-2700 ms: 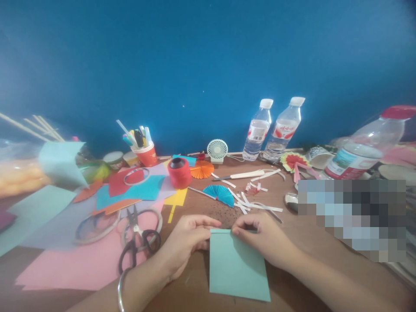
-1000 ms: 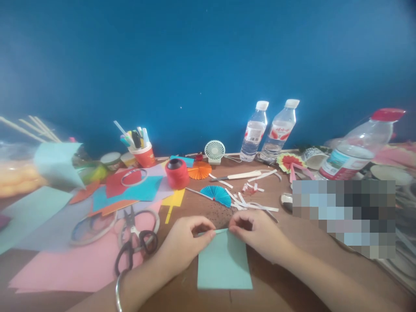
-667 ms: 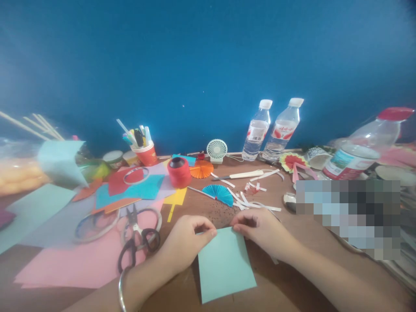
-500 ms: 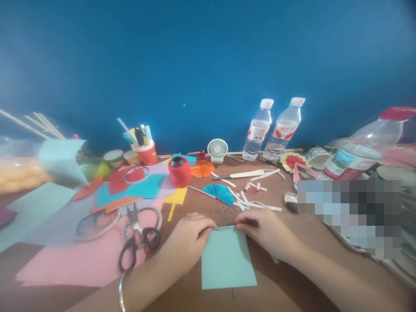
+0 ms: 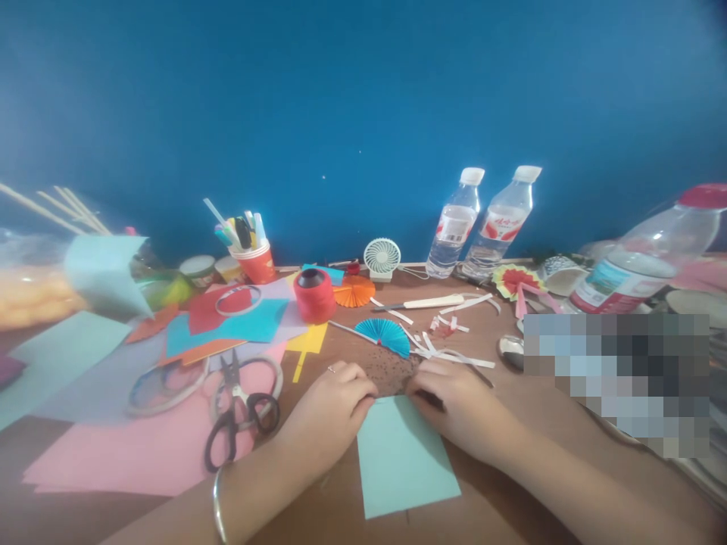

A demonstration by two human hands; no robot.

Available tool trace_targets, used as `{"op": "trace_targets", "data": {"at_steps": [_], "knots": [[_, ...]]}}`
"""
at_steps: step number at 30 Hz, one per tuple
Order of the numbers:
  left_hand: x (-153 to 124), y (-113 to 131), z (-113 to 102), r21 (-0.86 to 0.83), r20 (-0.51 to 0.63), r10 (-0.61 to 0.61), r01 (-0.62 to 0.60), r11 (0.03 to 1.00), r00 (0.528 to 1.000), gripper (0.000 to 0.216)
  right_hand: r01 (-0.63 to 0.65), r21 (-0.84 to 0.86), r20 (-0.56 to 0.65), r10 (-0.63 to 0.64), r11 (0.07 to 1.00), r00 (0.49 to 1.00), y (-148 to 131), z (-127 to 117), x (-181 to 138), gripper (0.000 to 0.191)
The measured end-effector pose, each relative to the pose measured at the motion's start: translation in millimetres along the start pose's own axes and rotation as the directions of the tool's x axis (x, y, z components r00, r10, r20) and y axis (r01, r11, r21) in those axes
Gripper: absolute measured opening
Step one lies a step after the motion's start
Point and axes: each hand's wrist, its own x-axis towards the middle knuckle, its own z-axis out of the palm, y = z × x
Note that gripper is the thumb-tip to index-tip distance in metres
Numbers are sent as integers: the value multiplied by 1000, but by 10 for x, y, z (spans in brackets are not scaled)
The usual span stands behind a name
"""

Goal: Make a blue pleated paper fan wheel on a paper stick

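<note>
A pale green sheet of paper (image 5: 404,458) lies on the table in front of me, its near edge slightly turned. At its far left corner, my left hand (image 5: 339,405) pinches the edge between thumb and fingers. My right hand (image 5: 454,405) is closed on the far right corner, with its fingertips curled under and partly hidden. Just beyond the hands sits a blue pleated paper fan (image 5: 383,337) on a stick. Black-handled scissors (image 5: 238,401) lie partly open to the left of my left hand, on pink paper (image 5: 130,458).
A red thread spool (image 5: 314,297), an orange paper fan (image 5: 355,291) and a craft knife (image 5: 423,303) lie farther back. White paper strips (image 5: 454,356) are scattered beyond my right hand. Two water bottles (image 5: 454,227) and a small fan (image 5: 382,257) stand by the blue wall.
The green sheet has turned slightly, its near edge shifting right. My right hand has rolled lower over the far corner, while my left hand keeps its hold.
</note>
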Motion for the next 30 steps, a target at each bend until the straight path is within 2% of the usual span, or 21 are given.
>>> {"op": "trace_targets", "data": {"at_steps": [9,16,23,27,30], "knots": [[25,22,29,-54,1,-42,42,998,999,14,-26,126,14,25,992,1000,-21,-21,23,23],[56,24,38,11,1,-29,29,1000,1000,14,29,58,14,-30,998,999,-41,8,53,14],[5,-16,33,260,67,141,-154,953,988,14,182,-42,41,-181,982,983,63,59,8,17],[-46,22,-21,453,230,221,-305,838,948,13,255,-186,24,-255,949,967,71,57,-12,18],[-90,96,-39,523,300,213,-347,779,930,18,224,-205,16,-226,953,974,21,10,-16,20]]}}
